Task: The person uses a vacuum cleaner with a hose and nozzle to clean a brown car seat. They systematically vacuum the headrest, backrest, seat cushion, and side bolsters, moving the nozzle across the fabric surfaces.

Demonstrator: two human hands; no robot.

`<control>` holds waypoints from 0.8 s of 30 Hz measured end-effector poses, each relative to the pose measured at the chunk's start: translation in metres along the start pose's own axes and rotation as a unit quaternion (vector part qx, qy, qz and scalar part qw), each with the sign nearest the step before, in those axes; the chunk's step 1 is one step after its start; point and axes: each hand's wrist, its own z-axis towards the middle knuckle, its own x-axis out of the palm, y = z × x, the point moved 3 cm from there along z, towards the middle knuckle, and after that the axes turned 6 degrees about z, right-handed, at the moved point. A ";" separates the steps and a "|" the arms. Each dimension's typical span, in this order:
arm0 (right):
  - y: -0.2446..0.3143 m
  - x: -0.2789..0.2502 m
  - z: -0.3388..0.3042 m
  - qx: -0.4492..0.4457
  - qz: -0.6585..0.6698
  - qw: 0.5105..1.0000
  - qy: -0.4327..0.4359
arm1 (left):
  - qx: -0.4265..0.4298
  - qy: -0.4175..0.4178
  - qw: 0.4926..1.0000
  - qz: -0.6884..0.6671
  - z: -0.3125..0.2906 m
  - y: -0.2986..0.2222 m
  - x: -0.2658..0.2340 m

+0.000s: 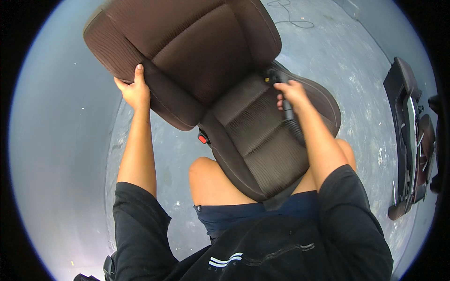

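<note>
Nearest: two black cloth sleeves (138, 210) and one pair of navy cloth shorts (225, 218), two bare knees (203, 171) spread wide. One brown ribbed-fabric car seat (276, 145) stands between the knees, rounded front edge of its cushion down at the thighs, backrest reaching away up and leftward. Hands, two: right hand (292, 96) closed around one black tube with a ribbed hose (291, 117), over the cushion's right half; tube's upper end, near where cushion meets backrest, too blurred to read. Left hand (136, 92) grips the backrest's left edge, thumb on the front face. One black buckle with a red button (202, 138) at the cushion's left edge. Mottled grey floor (363, 93) gives a broad strip of room right of the seat, a narrower one left, before the smooth grey wall (61, 122). Farther: dark car trim panels (404, 86) stacked at right, count uncertain; one thin dark cable (295, 23) looped beyond the backrest.
</note>
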 end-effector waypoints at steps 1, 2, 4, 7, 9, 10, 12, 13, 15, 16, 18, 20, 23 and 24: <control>-0.008 0.024 -0.010 -0.026 -0.073 0.997 0.021 | -0.002 0.001 1.000 -0.003 -0.001 0.000 0.001; -0.015 0.052 -0.020 -0.078 -0.236 0.969 0.002 | -0.003 -0.002 1.000 -0.008 0.000 0.000 0.001; -0.044 0.103 -0.055 -0.161 -0.342 0.924 0.052 | 0.000 -0.008 1.000 0.000 -0.001 -0.002 0.001; -0.099 0.154 -0.116 -0.191 -0.431 0.850 0.235 | 0.006 0.001 1.000 -0.011 -0.001 -0.003 -0.002; -0.108 0.150 -0.135 -0.179 -0.439 0.824 0.311 | 0.005 0.005 1.000 -0.001 -0.001 -0.003 -0.004; -0.099 0.135 -0.139 -0.217 -0.410 0.833 0.301 | 0.007 0.006 1.000 0.004 -0.003 -0.003 -0.005; -0.058 0.081 -0.101 -0.029 -0.198 0.950 0.241 | 0.022 0.013 1.000 -0.008 -0.003 -0.003 -0.007; -0.030 0.051 -0.082 0.003 -0.157 0.964 0.214 | 0.017 0.022 1.000 -0.010 -0.003 -0.003 -0.007; 0.016 -0.005 -0.051 0.058 -0.091 0.986 0.126 | 0.014 0.025 1.000 -0.005 -0.003 -0.004 -0.008; 0.029 -0.025 -0.044 0.039 -0.093 0.995 -0.012 | 0.002 0.026 1.000 0.006 -0.003 -0.003 -0.008; 0.037 -0.028 -0.061 0.004 -0.164 0.985 0.061 | -0.013 0.012 1.000 0.023 -0.003 -0.003 -0.007; 0.017 0.011 -0.112 -0.132 -0.399 0.907 0.037 | -0.011 -0.007 1.000 0.022 -0.004 -0.003 -0.007; -0.016 0.072 -0.191 -0.113 -0.478 0.796 0.354 | 0.004 -0.008 1.000 0.001 -0.004 -0.004 -0.008; -0.011 0.078 -0.199 -0.108 -0.464 0.784 0.398 | 0.011 -0.007 1.000 -0.006 -0.005 -0.004 -0.008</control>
